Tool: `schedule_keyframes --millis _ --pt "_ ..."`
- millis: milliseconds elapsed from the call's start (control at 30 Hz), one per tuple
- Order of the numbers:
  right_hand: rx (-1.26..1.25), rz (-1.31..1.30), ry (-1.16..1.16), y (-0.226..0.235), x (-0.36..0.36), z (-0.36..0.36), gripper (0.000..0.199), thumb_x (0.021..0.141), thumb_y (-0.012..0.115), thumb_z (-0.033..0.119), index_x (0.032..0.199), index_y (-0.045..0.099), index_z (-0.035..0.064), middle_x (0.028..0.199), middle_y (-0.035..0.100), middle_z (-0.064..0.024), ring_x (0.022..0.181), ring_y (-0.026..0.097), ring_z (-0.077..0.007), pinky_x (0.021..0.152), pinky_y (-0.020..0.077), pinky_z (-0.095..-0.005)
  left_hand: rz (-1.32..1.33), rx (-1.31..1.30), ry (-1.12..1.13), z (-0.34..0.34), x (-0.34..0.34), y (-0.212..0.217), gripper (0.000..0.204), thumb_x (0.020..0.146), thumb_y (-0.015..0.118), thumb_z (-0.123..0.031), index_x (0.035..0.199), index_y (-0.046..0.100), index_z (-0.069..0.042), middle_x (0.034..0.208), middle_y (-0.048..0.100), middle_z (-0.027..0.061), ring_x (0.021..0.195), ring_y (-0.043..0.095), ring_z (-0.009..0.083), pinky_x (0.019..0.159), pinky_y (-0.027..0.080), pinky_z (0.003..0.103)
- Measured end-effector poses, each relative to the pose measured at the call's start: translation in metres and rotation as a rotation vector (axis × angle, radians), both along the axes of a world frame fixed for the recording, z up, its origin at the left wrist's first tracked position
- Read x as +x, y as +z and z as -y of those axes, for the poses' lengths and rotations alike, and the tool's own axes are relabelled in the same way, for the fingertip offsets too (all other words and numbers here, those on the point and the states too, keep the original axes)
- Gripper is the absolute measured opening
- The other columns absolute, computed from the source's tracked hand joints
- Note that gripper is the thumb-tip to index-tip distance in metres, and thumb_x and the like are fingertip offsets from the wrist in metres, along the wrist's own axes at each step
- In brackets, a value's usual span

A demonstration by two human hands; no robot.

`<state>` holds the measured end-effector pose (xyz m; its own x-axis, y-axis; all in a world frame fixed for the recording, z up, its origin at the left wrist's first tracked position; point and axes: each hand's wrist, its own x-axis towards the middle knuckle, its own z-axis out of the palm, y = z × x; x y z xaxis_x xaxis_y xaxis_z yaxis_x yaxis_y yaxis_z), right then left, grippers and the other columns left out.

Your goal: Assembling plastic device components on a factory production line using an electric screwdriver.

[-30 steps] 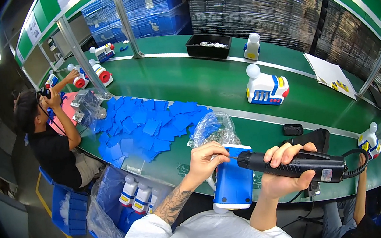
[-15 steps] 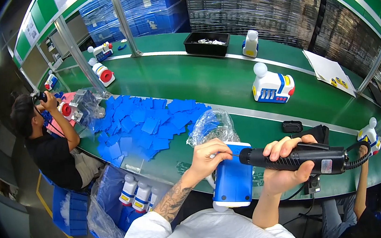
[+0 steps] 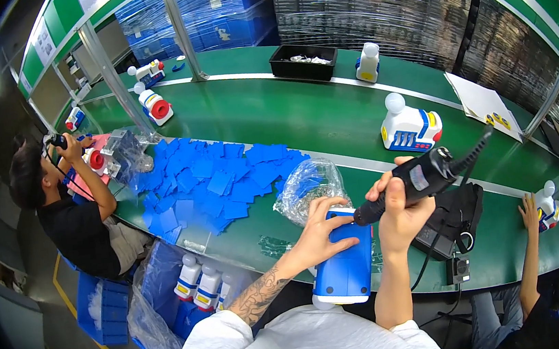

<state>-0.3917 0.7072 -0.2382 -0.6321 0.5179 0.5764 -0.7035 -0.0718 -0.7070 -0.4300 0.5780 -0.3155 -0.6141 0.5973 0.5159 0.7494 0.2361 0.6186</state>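
A toy (image 3: pixel 344 274) with a blue panel facing up and white edges lies in front of me at the bench's near edge. My left hand (image 3: pixel 324 237) grips its far end, thumb across the panel and fingers spread toward the far edge. My right hand (image 3: pixel 401 212) is wrapped round a black electric screwdriver (image 3: pixel 424 175), tilted with its nose down at the panel's far right corner, beside my left fingers. The driver's bit and any screw are hidden there. Past my left hand sits a crumpled clear plastic bag (image 3: pixel 311 183).
Blue square sheets (image 3: pixel 214 178) lie piled on the green bench (image 3: pixel 259 118). A white toy train (image 3: pixel 412 125) stands beyond my right hand; a black bin (image 3: pixel 304 61) is farther back. Co-workers sit left and right, a co-worker's hand (image 3: pixel 528 211) near another toy. A lined crate (image 3: pixel 170 304) holds toys.
My right hand has swung the screwdriver from nearly level to steeply tilted, back end raised. My left fingers have gone from a pinch at the bit to spread over the toy. The train has shifted right.
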Motion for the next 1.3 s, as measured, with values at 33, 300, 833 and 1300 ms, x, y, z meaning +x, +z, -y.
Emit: schedule_keyframes --millis 33,300,833,1300 --pt "0.044 -0.004 -0.021 -0.003 -0.004 -0.001 0.032 0.084 0.057 0.013 0.107 0.044 -0.0058 0.068 0.051 -0.0084 0.056 0.052 -0.0147 0.054 0.0448 -0.0266 0.000 0.001 -0.002 -0.001 -0.001 -0.002 0.035 0.063 0.075 -0.022 0.092 0.066 -0.006 0.117 0.045 0.0128 0.113 0.035 0.0318 0.096 0.031 0.041" --pt "0.014 0.030 -0.033 -0.001 -0.009 0.000 0.030 0.085 0.057 0.013 0.105 0.046 -0.0054 0.066 0.051 -0.0071 0.054 0.052 -0.0136 0.051 0.0437 -0.0256 0.099 -0.041 -0.006 0.002 -0.003 -0.007 0.036 0.065 0.072 -0.021 0.096 0.064 -0.005 0.119 0.044 0.0134 0.114 0.034 0.0325 0.097 0.031 0.042" --pt "0.048 0.126 -0.072 -0.013 -0.015 0.000 0.023 0.084 0.059 0.012 0.096 0.047 -0.0035 0.064 0.052 -0.0056 0.052 0.051 -0.0121 0.050 0.0420 -0.0238 0.265 -0.020 0.016 -0.005 -0.003 -0.020 0.058 0.066 0.071 -0.022 0.117 0.051 -0.007 0.123 0.043 0.0148 0.118 0.038 0.0332 0.098 0.033 0.041" --pt "0.035 0.117 -0.042 -0.018 -0.016 -0.002 0.022 0.083 0.059 0.012 0.093 0.047 -0.0029 0.064 0.051 -0.0059 0.052 0.051 -0.0131 0.050 0.0421 -0.0243 0.308 -0.021 0.020 -0.003 -0.004 -0.019 0.058 0.064 0.072 -0.023 0.116 0.052 -0.005 0.119 0.046 0.0133 0.114 0.042 0.0312 0.095 0.036 0.040"
